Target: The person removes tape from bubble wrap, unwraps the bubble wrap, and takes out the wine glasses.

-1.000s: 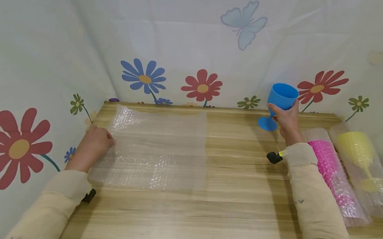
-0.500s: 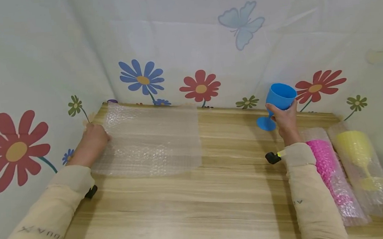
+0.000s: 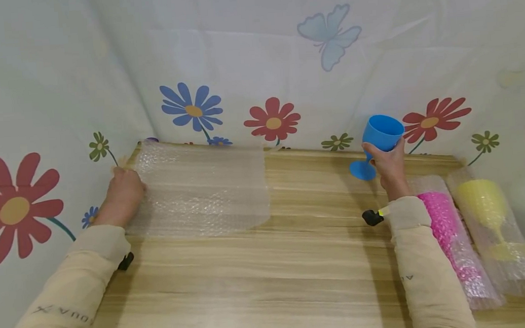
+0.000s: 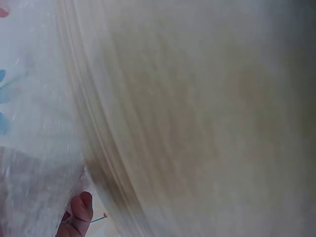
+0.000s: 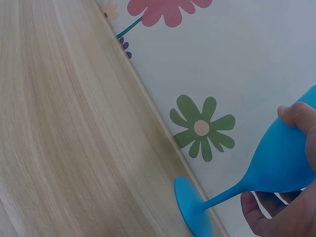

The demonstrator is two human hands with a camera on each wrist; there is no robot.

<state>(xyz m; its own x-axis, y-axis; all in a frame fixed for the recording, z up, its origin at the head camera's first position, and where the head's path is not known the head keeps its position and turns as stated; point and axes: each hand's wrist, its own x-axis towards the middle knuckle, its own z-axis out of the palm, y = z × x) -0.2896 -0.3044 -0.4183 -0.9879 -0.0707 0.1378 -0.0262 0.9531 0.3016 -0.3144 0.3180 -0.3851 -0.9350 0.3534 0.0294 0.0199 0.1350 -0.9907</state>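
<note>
At the left of the head view, my left hand pinches the left edge of a sheet of clear bubble wrap. The sheet spreads out toward the right from my fingers. In the left wrist view the thumb shows beside the bubble wrap. My right hand grips a blue plastic goblet by its bowl and upper stem, tilted slightly to the right with its mouth up. In the right wrist view the goblet's foot and stem are in plain sight, with fingers around the bowl.
Right of my right arm lie a pink bubble-wrapped item and a yellow goblet rolled in bubble wrap. The wooden tabletop meets a flower-printed sheet wall at the back and left. A small purple thing sits at the back left corner.
My left hand has moved a little left, drawing the bubble wrap left and toward the back wall; its near edge now lies farther from me. The right hand and goblet have stayed almost in place.
</note>
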